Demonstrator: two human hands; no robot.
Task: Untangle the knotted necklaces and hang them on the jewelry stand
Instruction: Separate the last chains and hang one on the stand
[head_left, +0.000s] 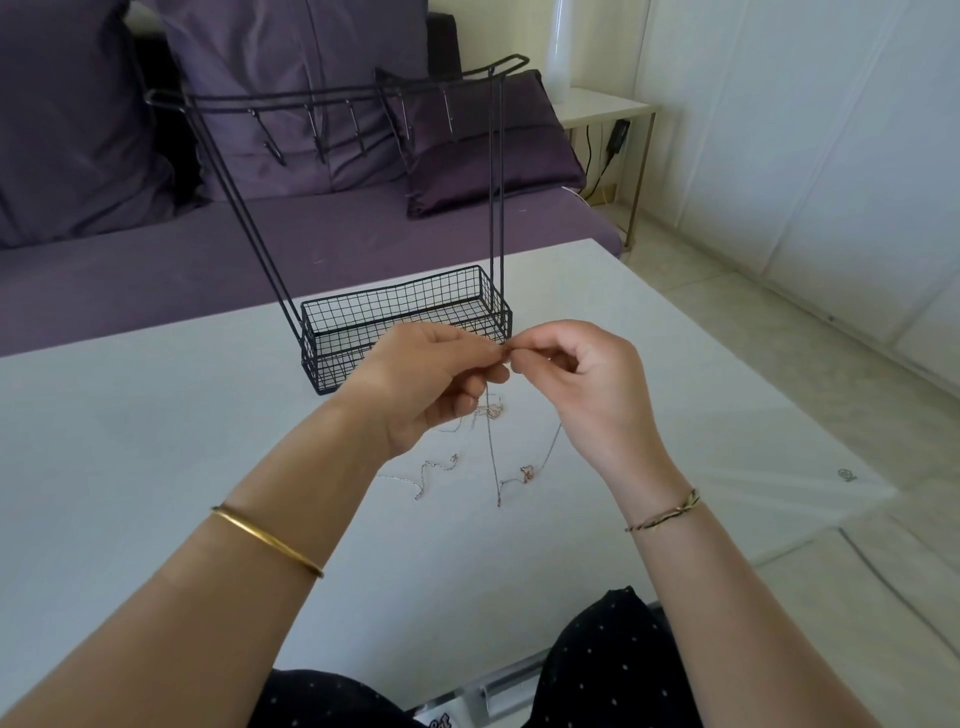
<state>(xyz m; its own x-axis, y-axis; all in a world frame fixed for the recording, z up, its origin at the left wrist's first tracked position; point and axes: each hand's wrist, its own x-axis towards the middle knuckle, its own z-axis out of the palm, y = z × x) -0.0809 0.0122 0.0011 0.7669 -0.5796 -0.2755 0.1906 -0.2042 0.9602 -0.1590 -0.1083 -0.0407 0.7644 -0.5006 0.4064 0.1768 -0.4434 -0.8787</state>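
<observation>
Pinching a thin chain at frame centre, left hand (431, 379) & right hand (582, 374) meet fingertip to fingertip above the white table (156, 441). Tangled necklaces (488, 447) hang from the pinch & trail onto the table just below. Black wire jewelry stand (400, 317) sits right behind, hooks bare, upper-centre.

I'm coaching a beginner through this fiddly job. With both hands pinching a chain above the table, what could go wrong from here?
1. The left hand and right hand pinch the chain at almost one spot; pulling apart may tighten the knot hanging below.
2. Some loose strands lie on the table; lifting higher could drag and re-tangle them.
3. The jewelry stand's wire basket sits right behind the hands; a swinging chain might snag its mesh.
</observation>
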